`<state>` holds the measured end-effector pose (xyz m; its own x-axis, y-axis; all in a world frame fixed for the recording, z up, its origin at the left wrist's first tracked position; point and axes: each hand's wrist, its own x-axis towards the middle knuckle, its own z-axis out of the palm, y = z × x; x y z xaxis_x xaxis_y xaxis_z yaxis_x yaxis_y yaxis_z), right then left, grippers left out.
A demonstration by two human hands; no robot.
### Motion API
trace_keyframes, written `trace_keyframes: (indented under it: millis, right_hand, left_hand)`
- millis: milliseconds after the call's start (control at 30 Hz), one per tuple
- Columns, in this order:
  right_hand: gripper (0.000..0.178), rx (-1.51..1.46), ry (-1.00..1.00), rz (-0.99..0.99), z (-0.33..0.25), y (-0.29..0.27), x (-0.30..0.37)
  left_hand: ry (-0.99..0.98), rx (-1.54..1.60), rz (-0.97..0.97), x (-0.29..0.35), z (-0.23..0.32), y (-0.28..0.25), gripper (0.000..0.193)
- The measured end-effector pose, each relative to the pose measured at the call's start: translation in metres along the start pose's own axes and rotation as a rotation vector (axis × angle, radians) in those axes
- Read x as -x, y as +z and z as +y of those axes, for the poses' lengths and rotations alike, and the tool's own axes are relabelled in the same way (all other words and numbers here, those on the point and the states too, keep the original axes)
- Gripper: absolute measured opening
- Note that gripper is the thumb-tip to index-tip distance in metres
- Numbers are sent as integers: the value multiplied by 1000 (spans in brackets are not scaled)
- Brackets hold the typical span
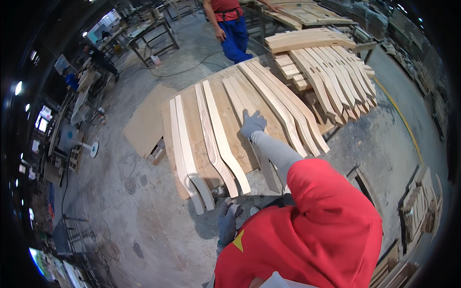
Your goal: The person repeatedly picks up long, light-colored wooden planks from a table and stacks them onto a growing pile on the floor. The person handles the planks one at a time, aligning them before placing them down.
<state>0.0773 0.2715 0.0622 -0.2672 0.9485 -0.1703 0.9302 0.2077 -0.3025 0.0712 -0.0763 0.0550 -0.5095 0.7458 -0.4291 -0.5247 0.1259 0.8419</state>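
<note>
Long pale wooden pieces, bent at the near end like chair legs, lie in groups on a wooden board [264, 98]. In a grey glove, my right hand [253, 123] rests with fingers spread on the middle pair of wooden pieces [236, 98]. The near ends of that pair are partly behind my forearm. My left hand [229, 218], also gloved, hangs low, its fingers loosely bent and slightly apart with nothing seen in them. It is just below the near ends of another pair of wooden pieces [218, 139]. A further pair [181, 144] lies at the left edge.
Several more curved pieces [283, 105] lie on the board's right side. Beyond them stands a stack of slotted wooden pieces [326, 72]. A person in blue trousers [235, 38] stands past the far edge. A brown sheet [146, 120] lies left; wooden frames [418, 206] stand at right.
</note>
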Motion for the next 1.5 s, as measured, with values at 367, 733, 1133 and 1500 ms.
trace_keyframes:
  millis: [367, 733, 1133, 1500]
  right_hand:
    - [93, -175, -298, -179, 116, -62, 62]
    - [90, 552, -655, 353, 259, -214, 30]
    - [86, 724, -718, 197, 337, -339, -179]
    - [96, 733, -895, 34, 373, -323, -342]
  left_hand:
    - [66, -231, -223, -48, 38, -23, 41]
    - [298, -947, -267, -165, 39, 137, 59]
    - [642, -1606, 282, -272, -42, 218, 53]
    - [604, -1565, 351, -258, -46, 216, 52]
